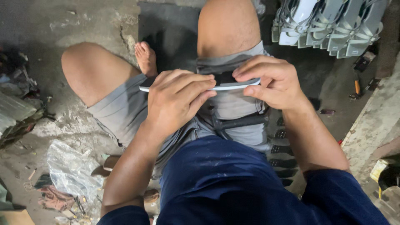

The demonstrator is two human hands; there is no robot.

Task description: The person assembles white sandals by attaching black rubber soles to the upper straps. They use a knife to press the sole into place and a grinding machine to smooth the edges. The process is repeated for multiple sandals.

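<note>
Pressing step: both hands squeeze a flat shoe sole (227, 85) held across the lap.
Left hand (177, 102): fingers curled closed over the sole's left part.
Right hand (275, 81): pinching the right end, thumb under.
Next: likely needs even pressure along the edge.
Far right: finished sandals (329, 25) stacked.

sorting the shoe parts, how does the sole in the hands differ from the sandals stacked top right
The sole is a single flat, strapless piece gripped by the left hand and right hand over the lap; the stacked sandals have straps and stand on edge in a row on the floor, untouched. Both are pale.
</note>
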